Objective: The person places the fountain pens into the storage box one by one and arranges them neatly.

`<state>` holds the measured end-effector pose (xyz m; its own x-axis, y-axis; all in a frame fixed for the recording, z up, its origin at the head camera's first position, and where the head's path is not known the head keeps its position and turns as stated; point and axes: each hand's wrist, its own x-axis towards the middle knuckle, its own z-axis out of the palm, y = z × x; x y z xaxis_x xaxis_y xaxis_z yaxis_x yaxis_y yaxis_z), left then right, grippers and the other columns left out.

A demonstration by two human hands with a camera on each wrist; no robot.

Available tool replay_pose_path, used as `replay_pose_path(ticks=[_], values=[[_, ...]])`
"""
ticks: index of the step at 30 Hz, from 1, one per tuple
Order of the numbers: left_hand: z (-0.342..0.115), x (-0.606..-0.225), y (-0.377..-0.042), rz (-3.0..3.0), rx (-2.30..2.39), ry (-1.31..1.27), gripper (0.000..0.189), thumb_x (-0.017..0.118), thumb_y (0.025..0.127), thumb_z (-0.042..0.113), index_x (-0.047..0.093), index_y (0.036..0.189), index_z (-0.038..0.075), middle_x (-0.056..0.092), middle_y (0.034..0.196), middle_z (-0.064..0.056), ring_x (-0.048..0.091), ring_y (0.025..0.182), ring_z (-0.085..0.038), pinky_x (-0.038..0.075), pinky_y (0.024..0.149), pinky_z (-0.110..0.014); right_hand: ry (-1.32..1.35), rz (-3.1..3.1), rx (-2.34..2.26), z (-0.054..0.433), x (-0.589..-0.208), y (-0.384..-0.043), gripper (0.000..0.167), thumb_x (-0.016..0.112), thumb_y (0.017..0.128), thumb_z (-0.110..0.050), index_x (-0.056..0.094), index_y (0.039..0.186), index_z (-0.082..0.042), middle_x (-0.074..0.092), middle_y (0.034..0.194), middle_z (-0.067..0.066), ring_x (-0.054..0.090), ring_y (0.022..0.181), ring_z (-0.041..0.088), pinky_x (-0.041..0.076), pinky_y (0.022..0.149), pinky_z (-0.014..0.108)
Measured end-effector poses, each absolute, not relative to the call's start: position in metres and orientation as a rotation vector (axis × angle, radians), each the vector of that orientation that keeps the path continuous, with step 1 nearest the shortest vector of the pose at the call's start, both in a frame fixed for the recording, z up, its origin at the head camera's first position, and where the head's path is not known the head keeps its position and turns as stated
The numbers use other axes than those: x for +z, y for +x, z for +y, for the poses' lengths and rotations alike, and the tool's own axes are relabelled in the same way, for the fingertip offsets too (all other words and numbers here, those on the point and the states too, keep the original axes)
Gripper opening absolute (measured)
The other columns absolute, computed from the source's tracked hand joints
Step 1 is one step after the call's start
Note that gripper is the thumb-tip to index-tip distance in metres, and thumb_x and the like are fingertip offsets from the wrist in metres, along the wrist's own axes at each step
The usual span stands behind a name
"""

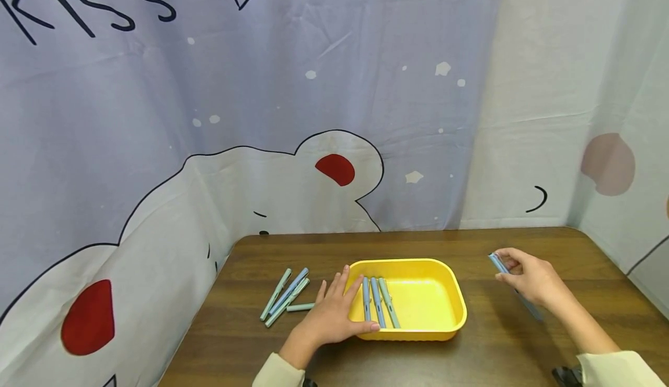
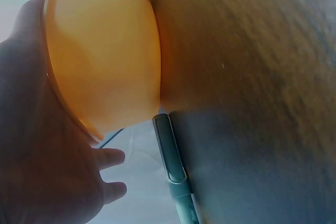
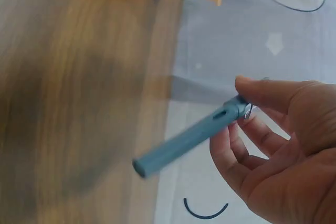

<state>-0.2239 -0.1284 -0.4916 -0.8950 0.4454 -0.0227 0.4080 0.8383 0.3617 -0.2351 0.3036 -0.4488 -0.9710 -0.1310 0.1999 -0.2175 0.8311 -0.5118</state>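
A yellow plastic tray (image 1: 418, 334) stands on the table with three capped pens inside: two blue pens (image 1: 377, 303) and a green pen (image 1: 389, 303). My left hand (image 1: 331, 314) rests on its left rim, fingers spread, thumb along the front edge. In the left wrist view the hand lies against the tray wall (image 2: 105, 51), and a green pen (image 2: 170, 150) lies on the table close by. Right of the tray, my right hand (image 1: 533, 279) pinches a blue pen (image 3: 184, 142) between thumb and fingers. That pen slants above the table, its upper end partly covered by the fingers.
Left of the tray, several green and blue pens (image 1: 286, 297) lie loosely bunched on the brown wooden table (image 1: 502, 352). One green pen (image 1: 300, 307) is partly hidden behind my left hand. A printed curtain (image 1: 418, 114) hangs behind the table.
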Motion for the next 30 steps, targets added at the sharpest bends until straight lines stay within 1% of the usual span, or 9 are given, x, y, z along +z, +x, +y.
replay_pose_path(ticks=[3, 6, 9, 13, 15, 20, 24, 27, 30], values=[[-0.129, -0.491, -0.223, 2.908, 0.541, 0.675, 0.106, 0.059, 0.082, 0.080, 0.022, 0.163, 0.022, 0.004, 0.170, -0.014, 0.014, 0.155, -0.036, 0.010, 0.121, -0.064, 0.262, -2.850, 0.889, 0.300, -0.444, -0.232, 0.046, 0.079, 0.089, -0.020, 0.060, 0.126, -0.001, 0.070, 0.102, 0.015, 0.071, 0.090, 0.034, 0.053, 0.063, 0.036], [-0.129, -0.490, -0.222, 2.908, 0.547, 0.674, 0.106, 0.059, 0.083, 0.079, 0.023, 0.163, 0.021, 0.004, 0.170, -0.014, 0.014, 0.155, -0.036, 0.010, 0.121, -0.064, 0.245, -2.840, 0.947, 0.297, -0.439, -0.231, 0.049, 0.079, 0.089, -0.023, 0.060, 0.127, -0.001, 0.071, 0.102, 0.014, 0.072, 0.090, 0.032, 0.053, 0.063, 0.033], [-0.129, -0.490, -0.222, 2.908, 0.550, 0.676, 0.105, 0.060, 0.083, 0.078, 0.023, 0.163, 0.020, 0.005, 0.170, -0.015, 0.014, 0.155, -0.036, 0.011, 0.121, -0.064, 0.224, -2.829, 1.042, 0.294, -0.437, -0.230, 0.053, 0.079, 0.090, -0.025, 0.058, 0.132, 0.000, 0.071, 0.102, 0.016, 0.072, 0.084, 0.026, 0.055, 0.061, 0.031], [-0.129, -0.492, -0.223, 2.907, 0.546, 0.673, 0.106, 0.059, 0.083, 0.078, 0.022, 0.163, 0.021, 0.003, 0.170, -0.014, 0.014, 0.155, -0.036, 0.010, 0.121, -0.064, 0.205, -2.801, 1.220, 0.290, -0.435, -0.227, 0.058, 0.077, 0.092, -0.026, 0.052, 0.138, -0.001, 0.072, 0.101, 0.015, 0.070, 0.076, 0.017, 0.060, 0.062, 0.032], [-0.129, -0.493, -0.223, 2.907, 0.543, 0.673, 0.106, 0.059, 0.083, 0.079, 0.021, 0.164, 0.022, 0.003, 0.171, -0.014, 0.013, 0.155, -0.036, 0.010, 0.121, -0.064, 0.212, -2.778, 1.327, 0.288, -0.433, -0.226, 0.060, 0.075, 0.094, -0.025, 0.048, 0.142, 0.000, 0.073, 0.100, 0.014, 0.072, 0.075, 0.018, 0.061, 0.064, 0.035], [-0.130, -0.493, -0.223, 2.903, 0.533, 0.675, 0.107, 0.057, 0.082, 0.081, 0.021, 0.164, 0.022, 0.002, 0.171, -0.013, 0.013, 0.156, -0.035, 0.009, 0.121, -0.063, 0.214, -2.714, 1.641, 0.280, -0.432, -0.224, 0.067, 0.071, 0.097, -0.022, 0.036, 0.148, 0.004, 0.071, 0.097, 0.012, 0.075, 0.081, 0.025, 0.062, 0.067, 0.039], [-0.130, -0.492, -0.223, 2.900, 0.539, 0.683, 0.106, 0.058, 0.083, 0.080, 0.022, 0.163, 0.021, 0.003, 0.170, -0.014, 0.014, 0.155, -0.036, 0.010, 0.121, -0.064, 0.159, -2.691, 1.832, 0.274, -0.432, -0.225, 0.071, 0.069, 0.098, -0.023, 0.030, 0.151, 0.005, 0.071, 0.100, 0.010, 0.074, 0.087, 0.028, 0.062, 0.072, 0.042], [-0.130, -0.492, -0.224, 2.900, 0.538, 0.681, 0.107, 0.057, 0.082, 0.081, 0.021, 0.164, 0.022, 0.003, 0.171, -0.014, 0.014, 0.155, -0.036, 0.010, 0.121, -0.064, 0.114, -2.686, 1.969, 0.272, -0.434, -0.228, 0.074, 0.069, 0.098, -0.023, 0.027, 0.152, 0.005, 0.071, 0.104, 0.007, 0.074, 0.090, 0.027, 0.062, 0.076, 0.044], [-0.130, -0.492, -0.224, 2.898, 0.528, 0.672, 0.108, 0.054, 0.082, 0.084, 0.020, 0.164, 0.023, 0.001, 0.171, -0.013, 0.013, 0.156, -0.034, 0.009, 0.121, -0.063, 0.119, -2.659, 2.134, 0.272, -0.437, -0.231, 0.077, 0.068, 0.098, -0.019, 0.021, 0.153, 0.007, 0.071, 0.107, 0.004, 0.073, 0.093, 0.025, 0.061, 0.080, 0.045]])
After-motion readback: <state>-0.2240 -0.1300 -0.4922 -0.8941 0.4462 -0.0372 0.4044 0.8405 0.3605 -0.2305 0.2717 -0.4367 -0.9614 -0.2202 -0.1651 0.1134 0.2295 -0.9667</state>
